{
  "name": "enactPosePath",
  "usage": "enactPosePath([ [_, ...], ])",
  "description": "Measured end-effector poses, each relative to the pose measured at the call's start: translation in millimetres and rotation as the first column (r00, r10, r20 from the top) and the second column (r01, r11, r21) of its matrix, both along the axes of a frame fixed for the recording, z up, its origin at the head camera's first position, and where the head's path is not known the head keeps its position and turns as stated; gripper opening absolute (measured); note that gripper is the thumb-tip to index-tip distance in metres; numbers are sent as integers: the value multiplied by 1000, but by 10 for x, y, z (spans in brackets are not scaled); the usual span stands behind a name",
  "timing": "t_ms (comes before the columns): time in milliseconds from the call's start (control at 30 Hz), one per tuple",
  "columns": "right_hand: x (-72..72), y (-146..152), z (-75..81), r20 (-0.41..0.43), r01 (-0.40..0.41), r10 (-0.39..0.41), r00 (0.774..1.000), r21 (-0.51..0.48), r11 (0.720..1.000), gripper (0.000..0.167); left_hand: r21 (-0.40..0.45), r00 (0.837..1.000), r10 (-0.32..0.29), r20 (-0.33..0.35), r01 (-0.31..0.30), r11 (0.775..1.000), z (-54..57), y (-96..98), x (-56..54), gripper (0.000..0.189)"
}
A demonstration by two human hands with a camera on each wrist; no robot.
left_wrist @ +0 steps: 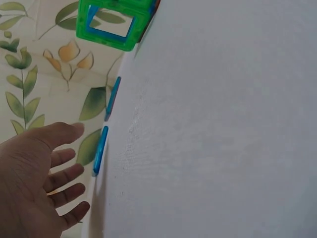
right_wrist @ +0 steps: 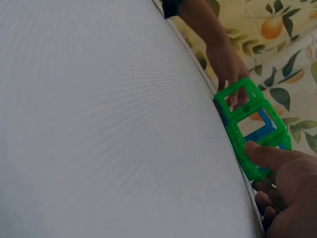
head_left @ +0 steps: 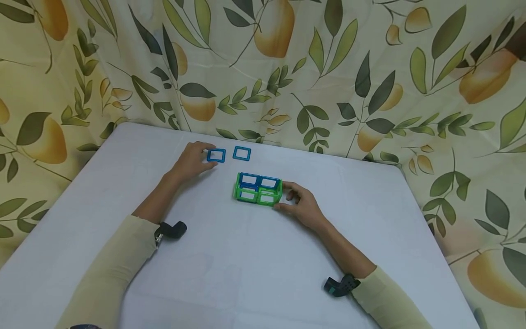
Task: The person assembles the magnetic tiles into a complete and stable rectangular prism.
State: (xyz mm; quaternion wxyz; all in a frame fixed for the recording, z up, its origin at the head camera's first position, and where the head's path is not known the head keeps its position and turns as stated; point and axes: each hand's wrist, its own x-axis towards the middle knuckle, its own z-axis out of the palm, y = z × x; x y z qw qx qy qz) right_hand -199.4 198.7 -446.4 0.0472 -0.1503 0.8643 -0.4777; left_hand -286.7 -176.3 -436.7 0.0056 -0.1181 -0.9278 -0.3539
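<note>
A box-shaped build of green and blue square magnetic tiles (head_left: 258, 190) rests on the table. My right hand (head_left: 304, 205) holds its right end, thumb at the front corner and index finger at the back one; the right wrist view shows the thumb (right_wrist: 257, 152) against the green frame. Two loose blue square tiles lie flat behind the build. Around the left edge of the nearer blue tile (head_left: 216, 161) my left hand (head_left: 191, 162) is spread. In the left wrist view its fingers (left_wrist: 69, 177) look apart from that tile. The other blue tile (head_left: 241, 159) lies just to its right.
A white cloth (head_left: 230, 265) covers the table. Behind it hangs a curtain (head_left: 263, 68) printed with leaves and fruit, close to the table's far edge. Black camera mounts (head_left: 174, 230) sit on both wrists, over light sleeves.
</note>
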Motion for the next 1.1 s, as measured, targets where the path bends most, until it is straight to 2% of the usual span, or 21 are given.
enactPosePath([
  [133, 2, -15, -29, 3, 8, -8, 1000, -6, 1000, 67, -7, 1000, 20, -6, -20, 1000, -57, -36, -51, 61],
  [267, 5, -20, -41, -3, 9, -9, 1000, 0, 1000, 68, 7, 999, 49, 23, -49, 999, -95, -47, -84, 68],
  [333, 26, -40, 1, -10, 6, -6, 1000, 4, 1000, 67, 23, 997, 69, 45, -70, 997, -102, -52, -94, 72],
  [467, 124, -113, 205, -13, -4, 4, 1000, 0, 1000, 64, 24, 995, 83, 61, -84, 996, -117, -59, -125, 76],
  [600, 191, -149, 345, -16, -10, 10, 1000, 1, 1000, 63, -4, 997, 57, 50, -56, 998, -123, -60, -168, 77],
  [733, 193, -151, 360, -27, -12, 13, 1000, 4, 1000, 62, -87, 999, 21, 40, -18, 996, -118, -59, -219, 75],
  [900, 196, -153, 370, -16, -7, 7, 1000, 3, 1000, 62, -183, 999, -20, 34, 26, 983, -101, -52, -266, 72],
  [1100, 193, -152, 359, -8, -13, 13, 1000, 1, 1000, 62, -230, 999, -32, 37, 40, 972, -100, -43, -262, 69],
])
